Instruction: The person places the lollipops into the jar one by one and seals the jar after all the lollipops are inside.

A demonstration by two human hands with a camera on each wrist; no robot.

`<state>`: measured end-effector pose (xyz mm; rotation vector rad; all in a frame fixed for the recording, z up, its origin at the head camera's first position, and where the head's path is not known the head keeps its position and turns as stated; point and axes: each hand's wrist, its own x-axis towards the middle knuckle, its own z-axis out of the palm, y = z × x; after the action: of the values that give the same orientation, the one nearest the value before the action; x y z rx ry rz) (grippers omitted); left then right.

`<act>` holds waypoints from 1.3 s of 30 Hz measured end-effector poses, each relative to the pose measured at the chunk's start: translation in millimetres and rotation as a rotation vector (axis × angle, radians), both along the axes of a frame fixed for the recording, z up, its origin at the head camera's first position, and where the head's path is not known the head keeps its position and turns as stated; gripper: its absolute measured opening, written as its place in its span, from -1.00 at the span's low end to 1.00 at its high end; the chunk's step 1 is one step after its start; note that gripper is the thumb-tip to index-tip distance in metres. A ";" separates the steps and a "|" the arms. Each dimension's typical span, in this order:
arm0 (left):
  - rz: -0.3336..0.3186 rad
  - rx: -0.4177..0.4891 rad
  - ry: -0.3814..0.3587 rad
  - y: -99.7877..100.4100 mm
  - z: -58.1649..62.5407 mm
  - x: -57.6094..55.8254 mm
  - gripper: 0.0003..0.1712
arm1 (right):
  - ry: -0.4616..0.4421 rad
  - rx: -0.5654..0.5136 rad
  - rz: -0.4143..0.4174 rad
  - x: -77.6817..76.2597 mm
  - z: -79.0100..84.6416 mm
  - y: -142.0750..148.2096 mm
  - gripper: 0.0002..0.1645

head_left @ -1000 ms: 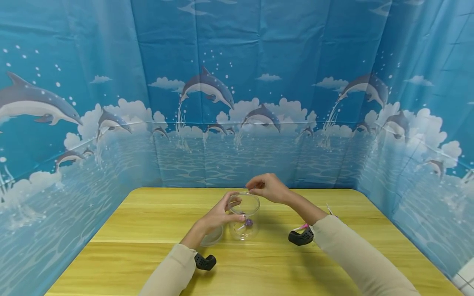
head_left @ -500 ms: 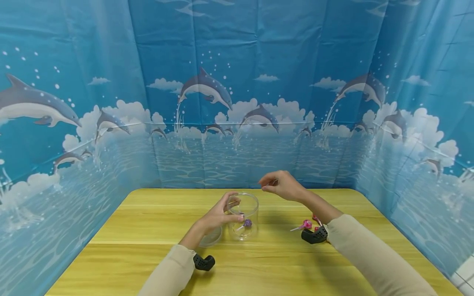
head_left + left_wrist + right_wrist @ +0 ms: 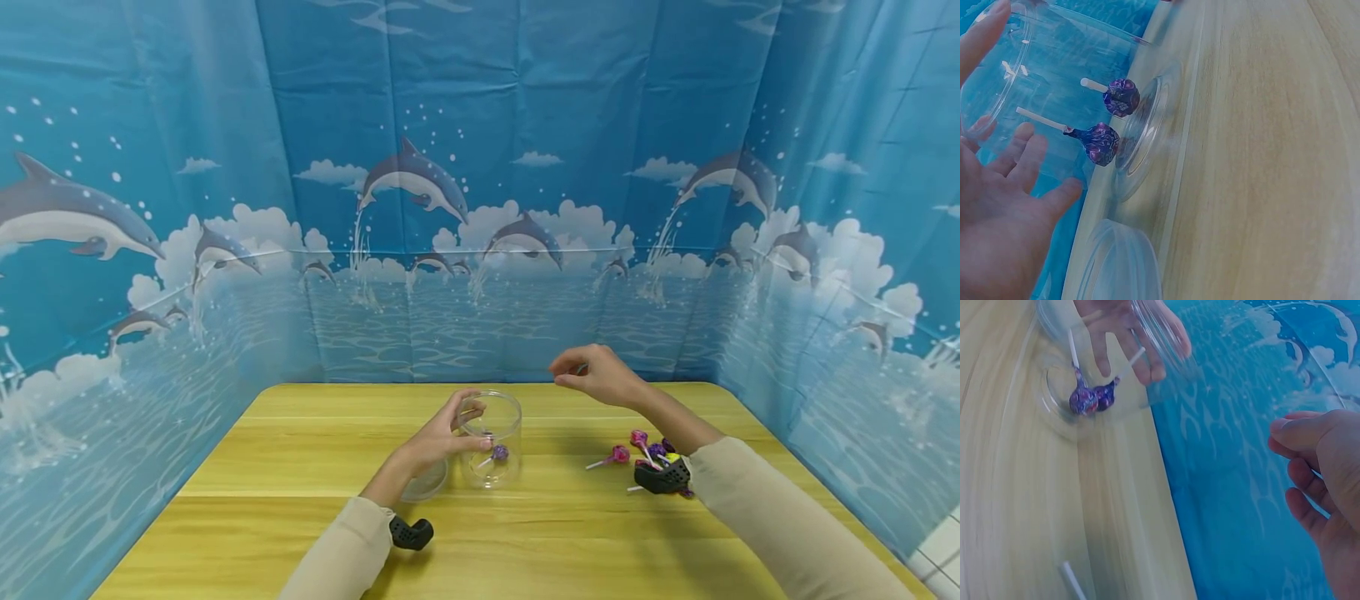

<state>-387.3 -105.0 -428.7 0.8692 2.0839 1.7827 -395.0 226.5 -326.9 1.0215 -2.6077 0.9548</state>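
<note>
Jar point(image 3: 512, 433): on the table point(image 3: 315, 454), upright, long axis vertical, mouth up.
In the jar: two lollipops point(image 3: 1100, 144), heads down at the base, sticks slanting toward the mouth; both wrist views show the pair, the head view clearly only one.
Left hand point(image 3: 444, 433): grasping the jar's side, thumb and fingers round it.
Right hand point(image 3: 602, 377): released, fingers loosely bent, in the air right of the jar.
Lid point(image 3: 1124, 265): on the table, just beside the jar.
Pile point(image 3: 654, 450): more lollipops, right of the jar; the right wrist view catches one stick point(image 3: 1072, 580).
</note>
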 end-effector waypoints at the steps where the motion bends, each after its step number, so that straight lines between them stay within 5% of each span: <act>1: -0.002 0.001 0.001 -0.1 -0.1 -0.1 -0.07 | 0.000 0.001 -0.008 0.5 -0.4 2.7 -0.80; 19: -0.011 0.005 0.010 -0.4 -1.7 -1.5 -0.06 | 0.022 0.030 -0.107 15.2 0.6 43.8 -0.80; 39: -0.009 0.004 0.012 -1.3 -3.6 -3.5 -0.10 | 0.070 0.067 -0.217 23.9 -16.3 91.2 -0.82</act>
<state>-390.8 -106.3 -432.4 0.8905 2.0812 1.7823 -371.1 317.7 -343.2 0.7516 -2.6399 0.7721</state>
